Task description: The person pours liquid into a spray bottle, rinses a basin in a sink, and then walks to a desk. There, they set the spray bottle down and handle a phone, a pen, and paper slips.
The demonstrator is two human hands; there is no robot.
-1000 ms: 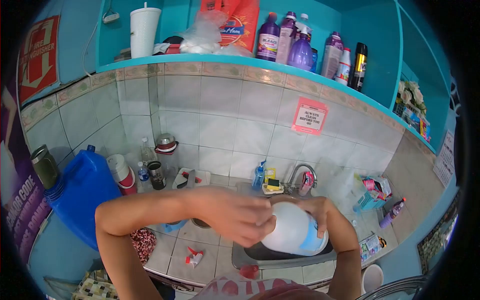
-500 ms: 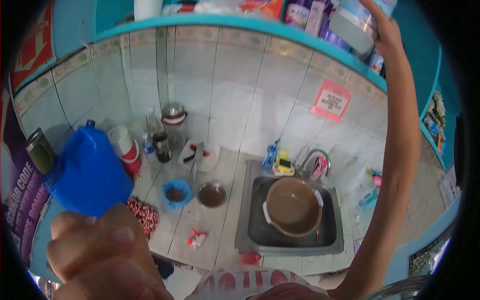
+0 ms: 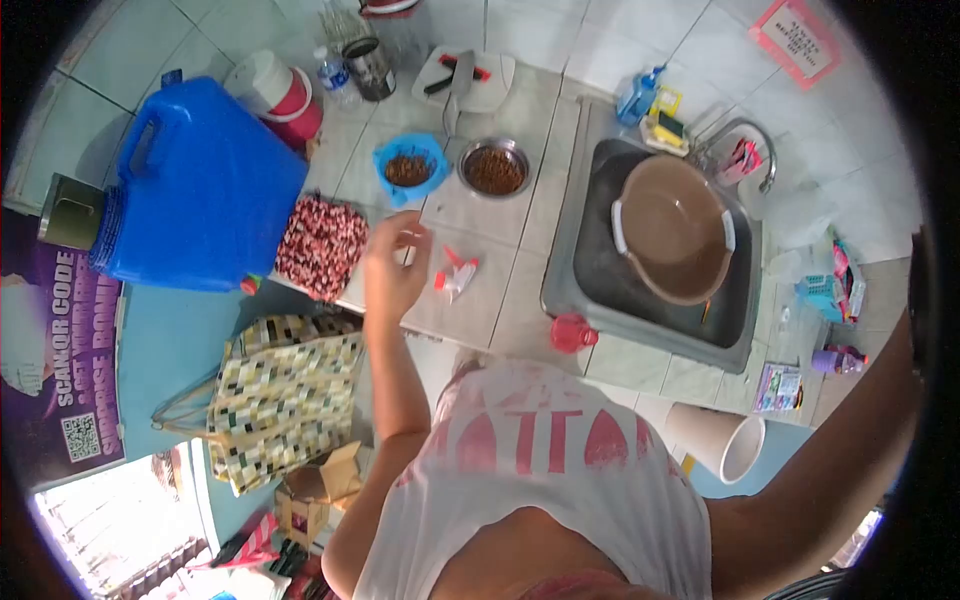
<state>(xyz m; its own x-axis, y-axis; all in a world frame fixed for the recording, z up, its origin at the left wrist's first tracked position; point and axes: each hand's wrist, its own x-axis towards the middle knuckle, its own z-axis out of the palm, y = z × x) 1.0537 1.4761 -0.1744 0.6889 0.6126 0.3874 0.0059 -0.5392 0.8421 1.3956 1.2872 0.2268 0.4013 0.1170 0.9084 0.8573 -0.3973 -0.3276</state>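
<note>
My left hand (image 3: 396, 268) is over the counter's front edge, thumb and curled fingers apart, with nothing visible in it. Just to its right lies a red-and-white spray nozzle (image 3: 458, 277) on the tiles. A red, white and black patterned cloth (image 3: 322, 246) is bunched on the left. Behind the hand sit a blue bowl (image 3: 410, 170) and a metal bowl (image 3: 494, 168), both with brown granules inside. A translucent red container (image 3: 572, 333) stands near the sink's front left corner. My right forearm (image 3: 850, 450) reaches out to the right; its hand is beyond the frame.
A brown basin (image 3: 672, 225) with white handles sits in the grey sink (image 3: 590, 275) beside the faucet (image 3: 750, 130). On the left lies a big blue jug (image 3: 205, 190). A chequered bag (image 3: 285, 395) hangs below the counter. A purple bottle (image 3: 838, 359) lies at right.
The view has tipped down. My left hand has gone from a curled shape close to the camera to the counter by the nozzle. My right hand, earlier on a large bottle at the shelf, has left view.
</note>
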